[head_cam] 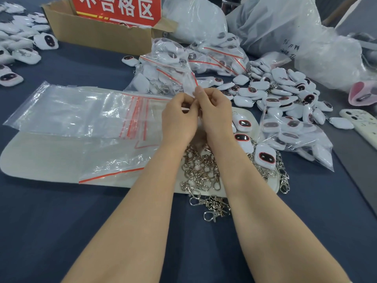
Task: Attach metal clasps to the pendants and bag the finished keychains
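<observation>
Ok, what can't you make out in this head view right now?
1. Head view: contents of the small clear bag pinched by the left hand and right hand, covered by curled fingers.
2. Part of the clasp pile, behind both forearms.
3. Red sign, top cut off by the frame edge.
4. Handwriting on the large bag, too small to read.

Two hands up, left hand (179,117) and right hand (216,113), sharing one small bag (189,86). One cardboard box (98,31), one red sign (116,9), one cream mat (40,160), three pendants (242,139) on it, one phone case (365,123), clasps (200,170) beyond counting.
</observation>
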`<state>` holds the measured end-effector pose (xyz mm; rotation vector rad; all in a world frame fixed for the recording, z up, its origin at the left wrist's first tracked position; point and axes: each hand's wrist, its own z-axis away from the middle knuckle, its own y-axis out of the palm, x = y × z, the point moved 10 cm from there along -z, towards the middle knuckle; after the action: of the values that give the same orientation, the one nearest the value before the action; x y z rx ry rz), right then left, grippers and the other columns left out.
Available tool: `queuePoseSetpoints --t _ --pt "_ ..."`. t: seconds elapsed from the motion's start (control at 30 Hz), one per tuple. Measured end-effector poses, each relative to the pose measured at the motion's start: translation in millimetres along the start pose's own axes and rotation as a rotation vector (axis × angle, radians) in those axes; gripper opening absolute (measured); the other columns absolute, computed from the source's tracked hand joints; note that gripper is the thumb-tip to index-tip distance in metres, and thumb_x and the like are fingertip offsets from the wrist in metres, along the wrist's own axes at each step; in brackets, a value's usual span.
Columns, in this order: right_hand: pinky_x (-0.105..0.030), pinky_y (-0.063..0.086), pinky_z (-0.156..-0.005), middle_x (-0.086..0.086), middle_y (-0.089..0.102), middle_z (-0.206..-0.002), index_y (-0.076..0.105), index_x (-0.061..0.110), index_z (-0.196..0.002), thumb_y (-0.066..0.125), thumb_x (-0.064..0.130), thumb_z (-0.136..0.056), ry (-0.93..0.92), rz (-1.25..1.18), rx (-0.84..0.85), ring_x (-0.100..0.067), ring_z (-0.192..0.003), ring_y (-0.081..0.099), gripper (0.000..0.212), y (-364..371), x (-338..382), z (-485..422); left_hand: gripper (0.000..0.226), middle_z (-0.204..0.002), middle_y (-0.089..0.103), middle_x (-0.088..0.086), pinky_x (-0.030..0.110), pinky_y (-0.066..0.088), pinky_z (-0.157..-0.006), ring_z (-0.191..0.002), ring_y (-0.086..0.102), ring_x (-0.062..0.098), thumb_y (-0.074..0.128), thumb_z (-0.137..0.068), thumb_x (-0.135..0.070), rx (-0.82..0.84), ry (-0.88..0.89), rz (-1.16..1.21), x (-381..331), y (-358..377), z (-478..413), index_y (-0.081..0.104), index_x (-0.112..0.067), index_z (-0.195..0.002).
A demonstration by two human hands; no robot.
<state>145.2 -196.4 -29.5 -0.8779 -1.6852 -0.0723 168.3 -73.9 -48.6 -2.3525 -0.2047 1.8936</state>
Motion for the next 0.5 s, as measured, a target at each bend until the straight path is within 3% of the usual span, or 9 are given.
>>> queuePoseSetpoints --t 0.17,0.3,0.4,0.5 --pt "-0.029 0.043 -0.078 -0.006 0.065 -0.087 0.063 0.003 -0.095 0.052 0.018 -0.098 -0.02 0.035 -0.028 -0.017 -0.08 0.055 0.019 -4 1 0 0.01 -0.081 0.055 -0.004 0.029 0.047 -0.076 -0.085 0.061 0.022 0.045 -0.097 -0.015 -0.167 -0.028 0.054 -1 -18 0 0.044 -0.015 -0.087" --pt "-0.034 0.041 -0.068 -0.004 0.061 -0.076 0.058 0.007 -0.091 0.048 0.022 -0.098 -0.078 0.196 -0.083 -0.023 -0.074 0.055 0.019 -13 12 2 0.009 -0.082 0.052 -0.001 0.021 0.041 -0.064 -0.074 0.054 0.019 0.043 -0.097 -0.013 -0.411 0.174 0.047 -27 -48 9 0.041 -0.013 -0.088" --pt "-0.033 0.032 -0.062 -0.005 0.059 -0.075 0.05 0.011 -0.094 0.049 0.019 -0.095 -0.08 0.243 -0.064 -0.023 -0.071 0.05 0.008 -15 23 -3 0.007 -0.082 0.048 -0.004 0.024 0.042 -0.064 -0.068 0.048 0.012 0.044 -0.096 -0.012 -0.43 0.343 0.016 -49 -50 17 0.043 -0.014 -0.089" --pt "-0.031 0.043 -0.069 -0.008 0.065 -0.084 0.046 0.013 -0.089 0.05 0.01 -0.089 0.043 0.043 0.026 -0.024 -0.077 0.057 0.005 -14 30 -11 0.005 -0.089 0.056 0.009 0.034 0.046 -0.066 -0.074 0.053 0.022 0.047 -0.094 -0.008 -0.367 0.423 -0.004 -57 -42 18 0.051 -0.005 -0.092"
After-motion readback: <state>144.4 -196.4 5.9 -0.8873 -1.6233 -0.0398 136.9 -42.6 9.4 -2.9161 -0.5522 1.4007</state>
